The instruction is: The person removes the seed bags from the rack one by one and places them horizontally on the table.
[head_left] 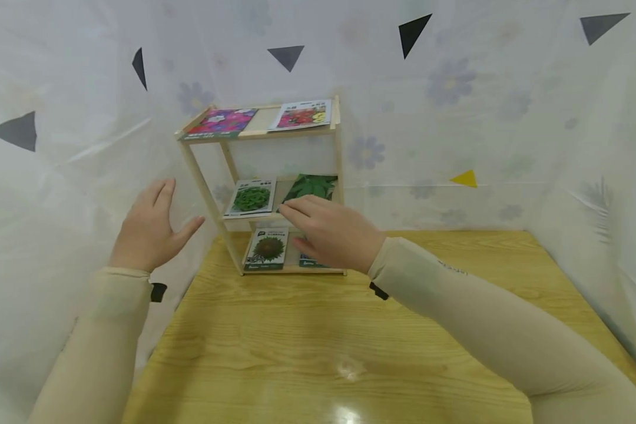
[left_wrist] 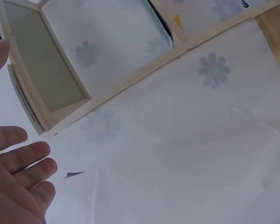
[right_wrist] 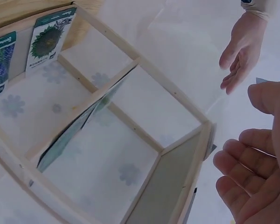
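Note:
A light wooden three-tier rack [head_left: 198, 179] stands on the table, seed packets on every tier. My left hand [head_left: 147, 227] is raised left of the rack, thumb spread away from straight fingers, holding nothing. In front of the lower tiers hovers my right hand [head_left: 336, 232], fingers extended and empty in the right wrist view. It partly covers a dark green leaf packet [head_left: 311, 186] and a purple-blue flower packet [right_wrist: 1, 63]. Left of these are a leafy green packet [head_left: 251, 197] and a sunflower packet [head_left: 269, 247]. On top lie a pink flower packet [head_left: 222, 122] and a red-and-yellow flower packet [head_left: 304, 115].
The wood-grain table [head_left: 297, 330] stretches out in front of the rack and to its right. Behind hangs a pale sheet [head_left: 403, 129] with printed flowers and dark triangles, and it also runs down both sides of the table.

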`<state>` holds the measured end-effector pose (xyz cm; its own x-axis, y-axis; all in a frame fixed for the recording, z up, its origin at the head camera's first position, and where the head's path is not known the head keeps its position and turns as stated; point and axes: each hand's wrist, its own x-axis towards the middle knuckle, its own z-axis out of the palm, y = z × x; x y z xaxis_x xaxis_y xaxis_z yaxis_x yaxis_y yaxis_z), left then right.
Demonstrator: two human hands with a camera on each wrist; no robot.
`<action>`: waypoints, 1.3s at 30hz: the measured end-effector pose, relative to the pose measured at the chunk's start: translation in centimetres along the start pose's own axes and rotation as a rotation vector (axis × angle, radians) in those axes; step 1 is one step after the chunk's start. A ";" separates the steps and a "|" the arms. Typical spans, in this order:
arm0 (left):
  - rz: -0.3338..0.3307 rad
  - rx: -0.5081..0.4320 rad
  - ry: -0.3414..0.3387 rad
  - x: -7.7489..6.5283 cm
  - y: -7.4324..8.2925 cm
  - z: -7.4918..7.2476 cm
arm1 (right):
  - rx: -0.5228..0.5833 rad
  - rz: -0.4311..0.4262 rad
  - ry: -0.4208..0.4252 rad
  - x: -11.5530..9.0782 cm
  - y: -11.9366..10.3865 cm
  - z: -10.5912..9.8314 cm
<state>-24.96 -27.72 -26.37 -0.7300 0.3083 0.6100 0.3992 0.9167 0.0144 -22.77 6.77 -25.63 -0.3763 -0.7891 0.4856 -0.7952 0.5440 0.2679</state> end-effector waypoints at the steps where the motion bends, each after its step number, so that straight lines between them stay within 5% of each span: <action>1: 0.001 -0.003 0.007 0.3 -0.1 -0.2 | -0.009 -0.006 -0.002 0.6 -0.1 -0.3; 26: 0.025 0.031 0.013 7.2 -2.4 -2.7 | -0.226 0.075 0.031 12.4 0.6 -0.9; 35: 0.021 0.034 -0.110 10.0 -1.4 -2.2 | -0.277 0.190 -0.045 15.1 2.4 0.1; 39: 0.071 0.042 -0.107 10.7 -1.4 -1.7 | -0.276 0.219 -0.091 16.0 2.8 0.4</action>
<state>-32.35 -26.20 -18.51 -0.7566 0.3963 0.5200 0.4300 0.9008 -0.0608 -31.21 -4.49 -17.44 -0.5743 -0.6609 0.4832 -0.5374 0.7495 0.3865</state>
